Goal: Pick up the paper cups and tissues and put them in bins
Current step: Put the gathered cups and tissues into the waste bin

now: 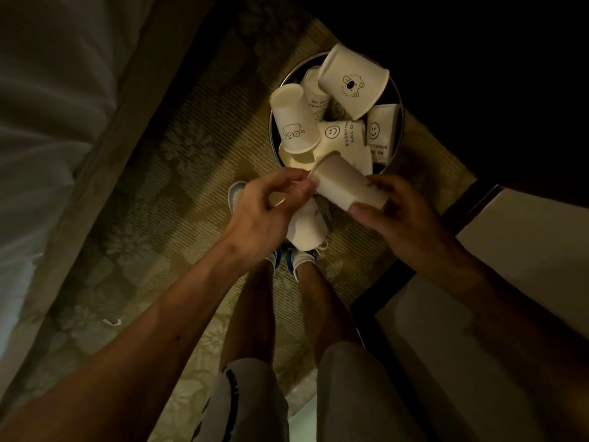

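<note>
The person is standing over the bin (273, 132) and looking straight down, and both hands are holding one cup (347, 188) between them, just short of the bin's near rim. The left hand (264, 215) is pinching the cup's open rim between thumb and forefinger. The right hand (404, 218) is gripping the closed end, its thumb pressing the base and its fingers curling round the far side. The cup is lying on its side in the air, mouth towards the left hand.

A second cup (306, 229) is hanging under the left hand, base pointing down. It seems to be tucked against the palm, though I cannot tell which fingers are holding it.

Just beyond the hands the bin is brimming with cups (350, 81), tumbled at all angles, with some poking above the rim. Several are showing smiley faces and printed words.

Below the hands the person's shoes (299, 260) are standing on a patterned carpet (191, 148). Near the left forearm a small white scrap (112, 322) is lying on the carpet; I cannot tell what it is. White fabric (47, 106) is hanging well out past the left hand.
</note>
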